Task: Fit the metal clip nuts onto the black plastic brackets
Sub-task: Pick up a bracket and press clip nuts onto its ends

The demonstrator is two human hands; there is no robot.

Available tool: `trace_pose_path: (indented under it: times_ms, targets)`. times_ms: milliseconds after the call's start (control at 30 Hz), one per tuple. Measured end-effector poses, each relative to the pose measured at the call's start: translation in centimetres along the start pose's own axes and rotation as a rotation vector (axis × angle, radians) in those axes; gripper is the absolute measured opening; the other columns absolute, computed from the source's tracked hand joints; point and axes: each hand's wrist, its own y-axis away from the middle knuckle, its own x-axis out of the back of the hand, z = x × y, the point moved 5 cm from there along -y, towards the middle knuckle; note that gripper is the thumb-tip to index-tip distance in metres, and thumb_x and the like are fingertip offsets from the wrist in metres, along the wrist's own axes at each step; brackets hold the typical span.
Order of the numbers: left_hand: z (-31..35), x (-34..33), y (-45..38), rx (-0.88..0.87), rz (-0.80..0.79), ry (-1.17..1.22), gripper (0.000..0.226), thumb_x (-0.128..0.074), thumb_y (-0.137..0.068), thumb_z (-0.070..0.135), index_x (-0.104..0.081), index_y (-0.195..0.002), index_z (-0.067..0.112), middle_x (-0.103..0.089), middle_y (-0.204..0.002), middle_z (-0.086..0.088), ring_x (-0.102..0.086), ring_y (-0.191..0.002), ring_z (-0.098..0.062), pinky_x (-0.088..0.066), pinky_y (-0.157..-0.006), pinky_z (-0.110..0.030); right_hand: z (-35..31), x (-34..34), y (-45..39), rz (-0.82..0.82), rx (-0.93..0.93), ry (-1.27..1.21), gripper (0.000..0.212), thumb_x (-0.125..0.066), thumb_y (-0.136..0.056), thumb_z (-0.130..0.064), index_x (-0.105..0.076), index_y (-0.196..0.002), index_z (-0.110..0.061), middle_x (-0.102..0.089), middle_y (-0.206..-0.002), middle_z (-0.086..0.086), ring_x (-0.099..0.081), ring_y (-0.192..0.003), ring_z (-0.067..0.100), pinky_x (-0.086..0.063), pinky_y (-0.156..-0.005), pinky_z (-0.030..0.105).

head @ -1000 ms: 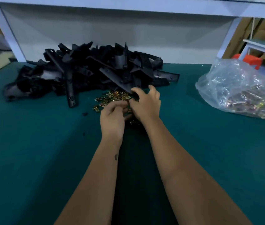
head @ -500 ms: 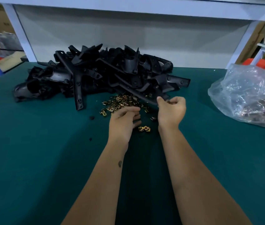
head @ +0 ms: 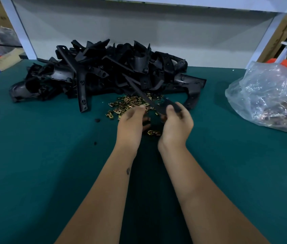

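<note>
With the right hand (head: 175, 128) grasping one black bracket (head: 158, 104) pulled from the pile (head: 104, 74) over the loose clip nuts (head: 130, 105) on the table (head: 42, 155), the left hand's (head: 130, 125) grip, apparently pinching a nut, should line it squarely with the bracket's edge before pushing.

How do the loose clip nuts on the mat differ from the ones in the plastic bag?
The loose clip nuts lie scattered bare on the green mat in front of the bracket pile, beside both hands; the bagged clip nuts sit heaped inside a clear plastic bag at the right, untouched. The loose ones show bright gold; the bagged ones look duller through the film. Both are small metal pieces.
</note>
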Motion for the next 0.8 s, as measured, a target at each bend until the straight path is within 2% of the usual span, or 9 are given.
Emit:
trace_pose_path:
  times_ms: [67, 167, 233, 367, 433, 500, 633, 733, 800]
  targets:
    - [0.3, 0.2, 0.0, 0.011, -0.006, 0.084, 0.016, -0.057, -0.098, 0.023, -0.069, -0.104, 0.014, -0.075, -0.100, -0.006, -0.071, -0.097, -0.021, -0.059, -0.082, -0.033, -0.2, -1.4, 1.0, -0.189, 0.075, 0.159, 0.024, -0.062, -0.090, -0.003, -0.065, -0.108, -0.019, -0.067, -0.099, -0.006, -0.065, -0.090, 0.006, -0.054, -0.084, 0.022]
    - [0.6, 1.4, -0.3, 0.005, 0.072, 0.196, 0.019, -0.055, -0.098, 0.013, -0.067, -0.113, 0.010, -0.075, -0.103, -0.008, -0.072, -0.094, -0.021, -0.060, -0.079, -0.033, 0.0, -3.3, 2.8, -0.541, 0.258, 0.492, 0.034, -0.064, -0.091, -0.011, -0.064, -0.120, -0.027, -0.065, -0.114, -0.013, -0.060, -0.104, -0.003, -0.048, -0.091, 0.013]
    - [0.9, 2.3, -0.7, 0.003, 0.131, 0.311, 0.018, -0.053, -0.099, 0.006, -0.065, -0.112, 0.008, -0.073, -0.101, -0.009, -0.072, -0.090, -0.021, -0.059, -0.073, -0.029, 0.3, -3.7, 3.3, -0.643, 0.340, 0.603, 0.037, -0.063, -0.092, -0.019, -0.061, -0.127, -0.029, -0.061, -0.124, -0.015, -0.054, -0.114, -0.002, -0.045, -0.098, 0.017]
    - [1.5, 4.1, -1.4, -0.080, 0.258, 0.380, 0.015, -0.050, -0.099, 0.000, -0.057, -0.104, 0.012, -0.069, -0.109, -0.008, -0.070, -0.095, -0.019, -0.060, -0.080, -0.030, -0.2, -2.9, 1.7, -0.555, 0.448, 0.745, 0.036, -0.053, -0.097, -0.028, -0.057, -0.132, -0.024, -0.057, -0.127, -0.008, -0.052, -0.118, 0.008, -0.045, -0.102, 0.034]
    - [1.7, 4.7, -1.6, -0.131, 0.317, 0.379, 0.017, -0.049, -0.099, -0.001, -0.053, -0.101, 0.015, -0.063, -0.115, -0.007, -0.068, -0.099, -0.018, -0.060, -0.082, -0.031, -0.5, -2.3, -0.6, -0.518, 0.471, 0.923, 0.038, -0.049, -0.100, -0.028, -0.055, -0.136, -0.019, -0.054, -0.134, -0.004, -0.048, -0.125, 0.013, -0.040, -0.104, 0.031]
    - [2.0, 5.1, -1.6, -0.178, 0.357, 0.337, 0.017, -0.049, -0.100, -0.001, -0.052, -0.105, 0.015, -0.060, -0.116, -0.003, -0.067, -0.100, -0.015, -0.060, -0.079, -0.027, -0.4, -1.7, -3.1, -0.512, 0.405, 1.062, 0.041, -0.044, -0.102, -0.028, -0.048, -0.142, -0.016, -0.047, -0.143, -0.001, -0.043, -0.131, 0.016, -0.031, -0.099, 0.024]
    - [3.3, 6.6, -1.6, -0.327, 0.496, 0.251, 0.017, -0.049, -0.097, 0.001, -0.047, -0.106, 0.015, -0.057, -0.095, 0.006, -0.063, -0.079, 0.001, -0.059, -0.080, -0.026, 0.3, -1.8, -6.8, -0.553, 0.319, 1.275, 0.037, -0.036, -0.104, -0.018, -0.048, -0.136, -0.002, -0.043, -0.143, 0.008, -0.043, -0.129, 0.025, -0.031, -0.093, 0.023]
    - [4.2, 8.0, -1.6, -0.404, 0.562, 0.259, 0.020, -0.048, -0.095, 0.000, -0.047, -0.109, 0.015, -0.061, -0.096, 0.006, -0.064, -0.075, 0.003, -0.059, -0.085, -0.029, 1.0, -3.2, -8.7, -0.608, 0.333, 1.480, 0.037, -0.032, -0.106, -0.021, -0.052, -0.130, -0.001, -0.046, -0.139, 0.013, -0.042, -0.128, 0.029, -0.026, -0.110, 0.033]
    - [4.3, 8.4, -1.7, -0.402, 0.586, 0.284, 0.019, -0.047, -0.095, -0.001, -0.048, -0.105, 0.016, -0.062, -0.100, 0.003, -0.065, -0.079, -0.001, -0.059, -0.087, -0.032, 1.6, -4.6, -9.8, -0.627, 0.318, 1.537, 0.035, -0.029, -0.106, -0.023, -0.053, -0.123, -0.004, -0.049, -0.135, 0.013, -0.042, -0.127, 0.030, -0.024, -0.111, 0.037]
